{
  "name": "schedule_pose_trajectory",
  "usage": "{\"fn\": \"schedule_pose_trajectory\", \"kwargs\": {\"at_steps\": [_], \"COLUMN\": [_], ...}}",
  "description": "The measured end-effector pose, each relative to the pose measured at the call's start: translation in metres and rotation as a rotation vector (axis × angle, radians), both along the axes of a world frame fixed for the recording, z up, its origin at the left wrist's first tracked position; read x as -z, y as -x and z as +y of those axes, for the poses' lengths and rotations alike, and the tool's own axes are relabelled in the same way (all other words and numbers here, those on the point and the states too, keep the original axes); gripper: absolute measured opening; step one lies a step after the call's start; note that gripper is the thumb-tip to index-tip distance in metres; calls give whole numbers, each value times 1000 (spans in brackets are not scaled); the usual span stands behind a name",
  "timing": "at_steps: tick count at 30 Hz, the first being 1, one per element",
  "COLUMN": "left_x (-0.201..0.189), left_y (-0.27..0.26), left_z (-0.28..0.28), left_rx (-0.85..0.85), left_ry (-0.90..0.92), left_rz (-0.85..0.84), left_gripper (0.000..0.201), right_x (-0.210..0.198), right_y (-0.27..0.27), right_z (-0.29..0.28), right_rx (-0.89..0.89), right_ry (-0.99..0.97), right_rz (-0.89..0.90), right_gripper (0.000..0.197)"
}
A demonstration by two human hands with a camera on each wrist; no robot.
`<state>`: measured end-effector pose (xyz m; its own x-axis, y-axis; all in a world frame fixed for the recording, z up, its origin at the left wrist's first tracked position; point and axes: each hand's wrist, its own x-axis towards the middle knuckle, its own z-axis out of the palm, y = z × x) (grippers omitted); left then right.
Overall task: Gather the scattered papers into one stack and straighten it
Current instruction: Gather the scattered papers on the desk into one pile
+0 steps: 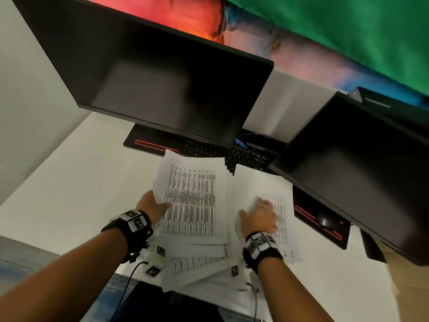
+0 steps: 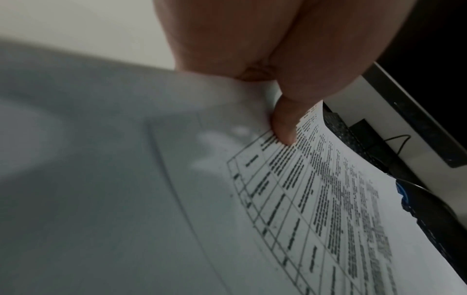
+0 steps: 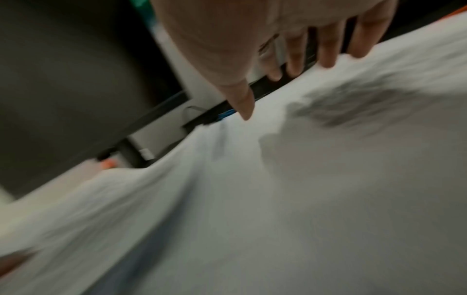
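Note:
Printed sheets with tables lie in a loose pile [image 1: 197,256] on the white desk [image 1: 69,182]. My left hand [image 1: 154,205] pinches the left edge of a bundle of sheets [image 1: 192,198], thumb on the printed top page [image 2: 328,199], fingers underneath. That bundle rests slightly lifted over the pile. My right hand [image 1: 261,216] hovers with straight spread fingers [image 3: 328,51] over a single printed sheet [image 1: 276,214] lying to the right; its picture is blurred. More sheets poke out over the desk's near edge.
A dark monitor [image 1: 151,77] stands at the back, a second one [image 1: 359,170] at the right. A black keyboard [image 1: 232,154] lies behind the papers under the monitors. A mouse [image 1: 327,220] sits on the right monitor's base. Cables hang from both wrists.

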<state>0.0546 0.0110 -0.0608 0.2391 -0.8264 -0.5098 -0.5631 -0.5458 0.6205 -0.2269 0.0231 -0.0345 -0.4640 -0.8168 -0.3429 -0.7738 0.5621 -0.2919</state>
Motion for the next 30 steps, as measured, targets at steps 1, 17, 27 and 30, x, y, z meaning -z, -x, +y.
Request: {"fn": "schedule_pose_trajectory", "kwargs": {"at_steps": [1, 17, 27, 30], "left_x": [-2, -23, -12, -11], "left_y": [-2, -90, -89, -89], "left_z": [1, 15, 23, 23], "left_rx": [6, -64, -118, -112], "left_ry": [8, 62, 75, 75], "left_rz": [-15, 100, 23, 22], "left_gripper": [37, 39, 35, 36], "right_x": [-2, 11, 24, 21], "right_y": [25, 24, 7, 0], "right_z": [1, 36, 19, 21], "right_rx": [146, 47, 407, 404], "right_ry": [-51, -175, -134, -113], "right_rz": [53, -23, -412, -531], "right_gripper": [74, 75, 78, 71]}}
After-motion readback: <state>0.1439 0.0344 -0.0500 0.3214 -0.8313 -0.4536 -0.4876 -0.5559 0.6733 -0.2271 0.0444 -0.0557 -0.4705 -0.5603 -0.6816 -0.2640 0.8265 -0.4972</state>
